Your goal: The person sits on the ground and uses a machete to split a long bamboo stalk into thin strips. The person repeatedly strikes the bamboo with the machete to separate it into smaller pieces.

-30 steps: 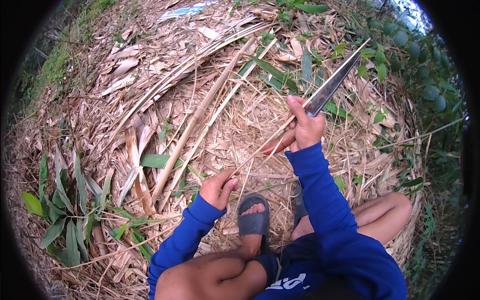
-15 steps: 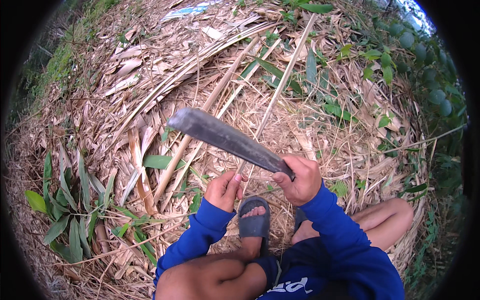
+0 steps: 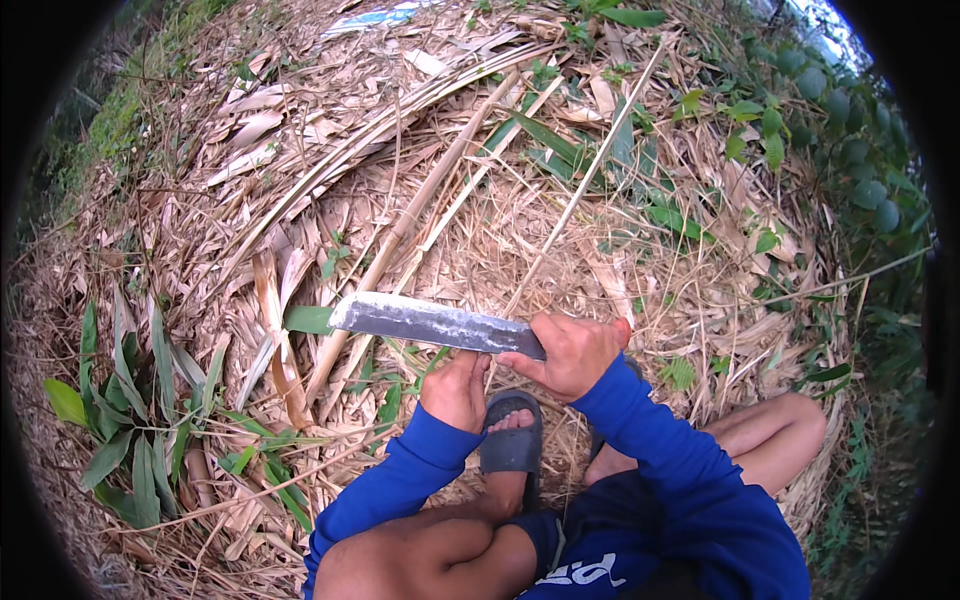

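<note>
My right hand (image 3: 572, 352) grips the handle of a long grey machete (image 3: 430, 322). Its blade lies nearly level and points left, just above my left hand (image 3: 455, 390). My left hand is closed around the near end of a thin bamboo strip (image 3: 590, 185), which runs away up and to the right over the litter. The blade crosses the strip close to my left fingers. Both arms wear blue sleeves. I squat, and my foot in a grey sandal (image 3: 510, 440) sits right below the hands.
Dry bamboo sheaths and straw cover the ground. Several long bamboo poles (image 3: 420, 200) lie diagonally ahead. Green leafy plants (image 3: 130, 420) grow at the left and green bushes (image 3: 850, 150) at the right rim. My bare knee (image 3: 780, 430) is at the right.
The machete swung down from raised at the upper right to level, pointing left over my left hand. My right hand came down and in beside the left hand.
</note>
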The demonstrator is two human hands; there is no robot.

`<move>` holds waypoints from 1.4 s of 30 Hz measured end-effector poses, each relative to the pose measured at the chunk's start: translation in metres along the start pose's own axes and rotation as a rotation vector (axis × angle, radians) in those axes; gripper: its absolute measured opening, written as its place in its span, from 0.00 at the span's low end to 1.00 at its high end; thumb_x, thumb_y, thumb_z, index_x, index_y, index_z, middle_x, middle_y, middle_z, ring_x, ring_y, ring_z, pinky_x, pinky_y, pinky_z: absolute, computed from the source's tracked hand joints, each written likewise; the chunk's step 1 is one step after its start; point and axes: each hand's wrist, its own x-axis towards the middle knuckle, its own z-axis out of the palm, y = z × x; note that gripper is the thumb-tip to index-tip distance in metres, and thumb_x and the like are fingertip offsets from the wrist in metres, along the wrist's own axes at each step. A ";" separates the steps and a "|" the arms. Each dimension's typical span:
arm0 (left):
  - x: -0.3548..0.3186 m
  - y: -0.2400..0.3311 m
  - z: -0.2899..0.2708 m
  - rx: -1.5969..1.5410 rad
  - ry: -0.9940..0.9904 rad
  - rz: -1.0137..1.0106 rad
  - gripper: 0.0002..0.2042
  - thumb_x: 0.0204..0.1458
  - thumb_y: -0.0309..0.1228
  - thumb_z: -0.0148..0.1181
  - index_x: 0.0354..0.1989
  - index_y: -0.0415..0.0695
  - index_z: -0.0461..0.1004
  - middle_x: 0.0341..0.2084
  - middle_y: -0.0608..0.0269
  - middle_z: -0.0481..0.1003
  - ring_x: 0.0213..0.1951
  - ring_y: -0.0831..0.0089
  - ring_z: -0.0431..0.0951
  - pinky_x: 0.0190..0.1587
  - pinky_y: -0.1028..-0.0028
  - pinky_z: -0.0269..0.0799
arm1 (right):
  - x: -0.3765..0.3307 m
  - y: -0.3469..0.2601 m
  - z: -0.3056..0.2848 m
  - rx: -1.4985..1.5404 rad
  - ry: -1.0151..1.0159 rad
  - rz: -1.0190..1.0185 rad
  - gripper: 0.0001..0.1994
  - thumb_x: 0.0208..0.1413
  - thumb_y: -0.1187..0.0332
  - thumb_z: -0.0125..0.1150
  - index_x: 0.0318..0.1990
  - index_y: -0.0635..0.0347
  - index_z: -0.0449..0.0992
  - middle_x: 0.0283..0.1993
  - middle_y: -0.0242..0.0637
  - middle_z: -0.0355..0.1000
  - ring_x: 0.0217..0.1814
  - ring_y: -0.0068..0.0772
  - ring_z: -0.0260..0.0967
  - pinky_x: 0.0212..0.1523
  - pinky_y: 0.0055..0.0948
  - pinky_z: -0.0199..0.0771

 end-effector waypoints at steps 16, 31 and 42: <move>-0.010 0.006 -0.019 0.027 -0.075 -0.023 0.10 0.57 0.23 0.52 0.23 0.38 0.64 0.11 0.52 0.65 0.14 0.59 0.71 0.18 0.68 0.62 | 0.012 0.076 -0.023 -0.219 0.057 0.083 0.28 0.43 0.32 0.57 0.25 0.50 0.73 0.19 0.32 0.70 0.20 0.36 0.70 0.21 0.35 0.56; -0.069 -0.022 -0.067 0.029 -0.339 -0.234 0.12 0.58 0.26 0.50 0.21 0.39 0.67 0.12 0.57 0.68 0.14 0.62 0.70 0.20 0.69 0.64 | 0.009 0.170 -0.077 -0.461 -0.021 0.530 0.33 0.55 0.35 0.47 0.30 0.61 0.78 0.22 0.53 0.72 0.29 0.56 0.73 0.32 0.50 0.71; -0.101 -0.033 -0.090 -0.016 -0.304 -0.499 0.13 0.60 0.30 0.49 0.24 0.39 0.71 0.10 0.65 0.69 0.14 0.75 0.67 0.20 0.75 0.62 | -0.004 0.151 -0.100 0.029 0.226 0.485 0.26 0.60 0.46 0.52 0.25 0.64 0.74 0.15 0.48 0.65 0.17 0.50 0.63 0.21 0.41 0.62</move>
